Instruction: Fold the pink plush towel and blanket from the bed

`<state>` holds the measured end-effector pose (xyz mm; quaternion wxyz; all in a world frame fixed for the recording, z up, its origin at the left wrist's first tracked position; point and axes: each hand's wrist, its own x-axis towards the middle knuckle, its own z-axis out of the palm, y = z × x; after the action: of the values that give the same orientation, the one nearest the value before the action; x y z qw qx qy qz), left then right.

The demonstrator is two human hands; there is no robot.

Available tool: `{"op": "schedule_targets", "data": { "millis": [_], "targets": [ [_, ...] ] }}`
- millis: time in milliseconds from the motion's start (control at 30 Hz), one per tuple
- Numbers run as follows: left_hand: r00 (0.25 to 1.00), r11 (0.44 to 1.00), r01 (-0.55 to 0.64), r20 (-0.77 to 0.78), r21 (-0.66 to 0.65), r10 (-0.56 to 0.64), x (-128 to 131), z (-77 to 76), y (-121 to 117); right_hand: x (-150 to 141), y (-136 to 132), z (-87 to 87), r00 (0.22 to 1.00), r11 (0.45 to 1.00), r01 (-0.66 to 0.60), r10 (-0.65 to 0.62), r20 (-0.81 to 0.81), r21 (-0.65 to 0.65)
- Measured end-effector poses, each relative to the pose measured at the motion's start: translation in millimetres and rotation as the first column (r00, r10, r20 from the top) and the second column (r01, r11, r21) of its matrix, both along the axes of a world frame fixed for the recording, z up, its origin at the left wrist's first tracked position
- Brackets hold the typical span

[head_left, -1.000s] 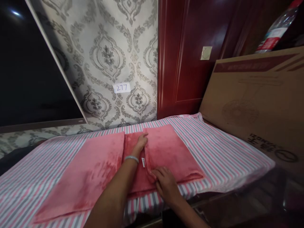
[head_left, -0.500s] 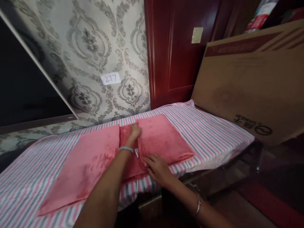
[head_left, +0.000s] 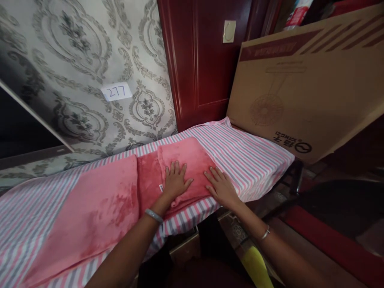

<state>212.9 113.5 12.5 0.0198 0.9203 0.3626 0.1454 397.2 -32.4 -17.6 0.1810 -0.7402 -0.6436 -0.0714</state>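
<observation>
A pink plush blanket (head_left: 99, 208) lies across a striped cloth (head_left: 249, 156), with both ends folded inward and a darker strip showing between the folds. My left hand (head_left: 175, 182) rests flat with fingers spread on the right folded part, close to its inner edge. Flat near that part's outer right edge is my right hand (head_left: 221, 186), fingers apart. Neither hand grips anything. A small white tag (head_left: 161, 188) pokes out beside my left wrist, at the fold's edge.
A large cardboard box (head_left: 270, 88) leans at the right, a bottle (head_left: 298, 14) on top. Behind are a patterned wall with a paper label (head_left: 116, 91) and a dark red door panel (head_left: 210, 60). A dark screen (head_left: 24, 128) stands at left.
My left hand has let go of the fold's far edge and come onto the right part, opening flat. My right hand has slid rightward to the outer edge. The view has shifted right.
</observation>
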Motion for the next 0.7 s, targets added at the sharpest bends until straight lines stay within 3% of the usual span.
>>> {"op": "schedule_targets", "data": {
  "millis": [100,367,500,600,700],
  "targets": [
    [1.0,1.0,-0.001,0.002,0.005,0.001,-0.7,0.2,0.5,-2.6,-2.5,-10.0,1.0,0.999,0.011,-0.013,0.023,0.052],
    [1.0,0.999,0.01,0.005,-0.045,-0.01,-2.8,7.3,-1.3,0.3,-0.5,-11.4,0.999,0.995,-0.008,0.005,0.032,0.097],
    [0.996,0.993,0.015,0.087,-0.113,-0.005,-5.8,11.2,1.3,1.8,-0.1,-15.3,0.999,0.993,-0.014,0.008,0.045,0.119],
    [0.952,0.977,-0.12,0.258,-0.174,0.163,-17.5,12.1,6.0,4.6,0.7,-17.6,0.999,0.993,-0.02,0.015,0.046,0.119],
    [0.828,0.922,-0.237,0.433,-0.308,0.357,-37.8,7.4,9.4,3.2,0.5,-14.7,0.999,0.994,0.018,-0.022,0.034,0.11]
  ]
}}
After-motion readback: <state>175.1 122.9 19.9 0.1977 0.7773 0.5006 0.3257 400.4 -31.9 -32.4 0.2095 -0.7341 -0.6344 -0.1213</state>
